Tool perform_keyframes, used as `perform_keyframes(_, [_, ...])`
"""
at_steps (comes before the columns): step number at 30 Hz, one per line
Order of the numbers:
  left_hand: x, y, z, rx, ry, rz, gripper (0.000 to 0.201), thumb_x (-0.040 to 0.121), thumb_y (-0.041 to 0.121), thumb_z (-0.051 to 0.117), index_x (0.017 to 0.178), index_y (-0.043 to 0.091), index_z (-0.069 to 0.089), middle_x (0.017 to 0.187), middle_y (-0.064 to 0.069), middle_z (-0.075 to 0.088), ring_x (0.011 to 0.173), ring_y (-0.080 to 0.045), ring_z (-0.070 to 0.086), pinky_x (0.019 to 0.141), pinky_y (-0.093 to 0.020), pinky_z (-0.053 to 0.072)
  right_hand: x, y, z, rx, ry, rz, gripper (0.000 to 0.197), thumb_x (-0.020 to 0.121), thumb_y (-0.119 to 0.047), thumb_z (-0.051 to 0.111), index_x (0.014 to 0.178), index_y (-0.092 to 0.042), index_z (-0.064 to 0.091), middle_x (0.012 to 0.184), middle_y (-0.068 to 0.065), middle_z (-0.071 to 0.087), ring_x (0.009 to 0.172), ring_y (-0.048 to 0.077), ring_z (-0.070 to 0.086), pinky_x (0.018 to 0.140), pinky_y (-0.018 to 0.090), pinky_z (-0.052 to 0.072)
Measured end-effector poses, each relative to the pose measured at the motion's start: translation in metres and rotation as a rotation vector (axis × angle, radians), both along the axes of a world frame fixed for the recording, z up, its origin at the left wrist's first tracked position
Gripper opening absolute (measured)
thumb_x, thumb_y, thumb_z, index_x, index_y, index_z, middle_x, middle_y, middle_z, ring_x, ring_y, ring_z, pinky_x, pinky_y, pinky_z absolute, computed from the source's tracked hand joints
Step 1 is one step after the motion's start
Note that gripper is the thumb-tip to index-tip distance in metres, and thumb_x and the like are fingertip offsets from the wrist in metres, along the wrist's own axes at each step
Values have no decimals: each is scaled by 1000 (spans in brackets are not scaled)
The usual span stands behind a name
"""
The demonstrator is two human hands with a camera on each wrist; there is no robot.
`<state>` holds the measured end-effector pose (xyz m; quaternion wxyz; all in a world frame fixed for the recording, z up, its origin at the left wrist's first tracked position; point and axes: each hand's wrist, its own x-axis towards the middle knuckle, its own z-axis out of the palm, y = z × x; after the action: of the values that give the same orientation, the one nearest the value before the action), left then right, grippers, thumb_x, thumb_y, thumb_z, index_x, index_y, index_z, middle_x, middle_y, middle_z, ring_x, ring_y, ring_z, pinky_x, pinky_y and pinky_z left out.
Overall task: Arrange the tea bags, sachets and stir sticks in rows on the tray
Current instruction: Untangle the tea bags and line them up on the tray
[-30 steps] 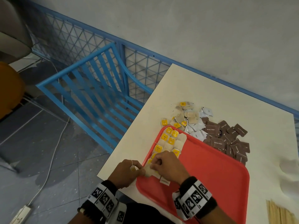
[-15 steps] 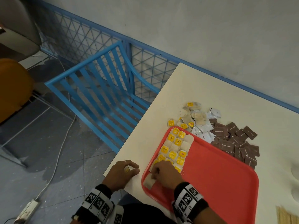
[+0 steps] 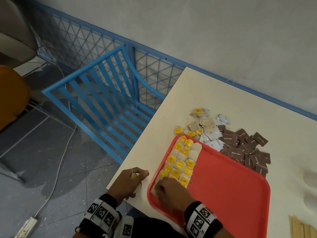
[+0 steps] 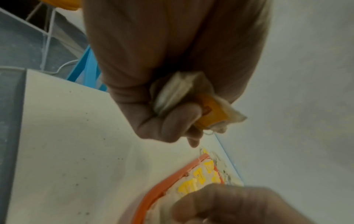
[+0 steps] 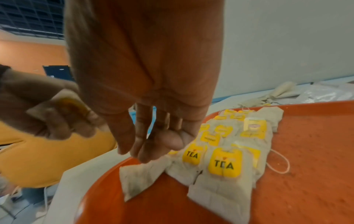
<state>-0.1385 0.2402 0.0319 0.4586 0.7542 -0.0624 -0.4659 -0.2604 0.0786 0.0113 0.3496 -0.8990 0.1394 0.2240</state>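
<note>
1. Right hand (image 3: 169, 189) now presses its tea bag (image 5: 142, 176) flat at the lower left corner of the tray (image 3: 228, 179); half a second ago that bag hung over the rim. Fingers are straight and close together, tips on the bag's upper corner.
2. Left hand (image 3: 129, 182) waits on the tabletop (image 3: 214, 93) just left of the tray, fingers curled round a bunch of spare tea bags (image 4: 184, 97).
3. To do this step well: slide the bag up until it touches the row of tea bags (image 3: 180, 162) above, edges squared, yellow tag on top like its neighbours. At the moment it lies skewed and no tag shows.
4. Keep the pressure light; paper bags tear, I'd judge, and a shove could disturb the rows.
5. Tuck loose strings in.
6. Plenty left: sachets (image 3: 240, 145) upper right of the tray, stir sticks (image 3: 298, 228) at the lower right corner of the frame.
</note>
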Motion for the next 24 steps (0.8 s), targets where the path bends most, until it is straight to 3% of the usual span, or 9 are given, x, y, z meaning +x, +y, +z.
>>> perform_keyframes(3, [0, -6, 4, -99, 91, 93, 46, 84, 63, 57, 93, 22, 76, 65, -4, 52, 50, -14, 42, 47, -24, 33, -2, 9, -3, -32, -3, 103, 23, 93, -29, 42, 82, -18, 58, 93, 3, 54, 82, 23, 55, 71, 36, 45])
perform_keyframes(7, [2, -13, 15, -219, 319, 239, 72, 92, 64, 36, 101, 3, 73, 62, -5, 55, 40, -10, 40, 41, -21, 33, -5, 11, 0, -5, -8, 95, 23, 93, -29, 43, 75, -21, 54, 90, 3, 55, 81, 23, 55, 70, 34, 43])
perform_keyframes(10, [3, -16, 17, -308, 424, 308, 81, 92, 67, 32, 104, -3, 71, 65, -8, 55, 40, -11, 38, 41, -21, 32, -5, 1, 14, 35, -119, -62, 21, 95, -25, 47, 96, -18, 68, 100, 1, 63, 92, 17, 59, 83, 33, 48])
perform_keyframes(12, [1, -19, 19, -346, 444, 314, 78, 91, 66, 35, 102, -2, 71, 62, -9, 49, 42, -12, 33, 41, -21, 29, -2, -7, 32, 63, -257, -194, 19, 96, -23, 54, 106, -20, 69, 101, -8, 65, 90, 3, 57, 81, 20, 46])
perform_keyframes(14, [-2, -27, 21, -364, 449, 273, 75, 91, 66, 34, 97, 1, 72, 55, -7, 41, 42, -12, 27, 41, -20, 27, 0, -10, 56, 121, -420, -309, 11, 92, -25, 63, 100, -22, 70, 91, -15, 64, 79, 0, 56, 70, 12, 43])
perform_keyframes(16, [-8, -37, 24, -344, 473, 251, 75, 89, 69, 32, 88, 5, 70, 49, -3, 40, 38, -10, 29, 41, -18, 25, 3, -10, 78, 173, -507, -356, 12, 87, -31, 69, 95, -23, 70, 85, -15, 63, 75, 3, 56, 66, 14, 43])
perform_keyframes(19, [-16, -51, 31, -318, 516, 165, 78, 81, 80, 30, 80, 11, 69, 49, -1, 37, 40, -11, 28, 45, -23, 12, 5, -11, 91, 174, -504, -274, 17, 85, -35, 69, 101, -26, 69, 86, -13, 57, 74, 4, 52, 69, 18, 45])
perform_keyframes(22, [-26, -66, 45, -318, 592, 114, 86, 84, 79, 18, 82, 4, 61, 49, -3, 51, 36, -11, 46, 36, -18, 27, 5, -22, 95, 176, -443, -162, 28, 87, -25, 65, 116, -23, 66, 89, -5, 55, 75, 1, 46, 77, 30, 47])
perform_keyframes(24, [-31, -74, 53, -340, 642, 110, 86, 87, 77, 11, 88, 2, 53, 49, -7, 55, 35, -13, 54, 32, -15, 37, 2, -30, 98, 204, -398, -110, 32, 85, -23, 68, 118, -23, 66, 88, -5, 53, 77, -1, 43, 78, 29, 45])
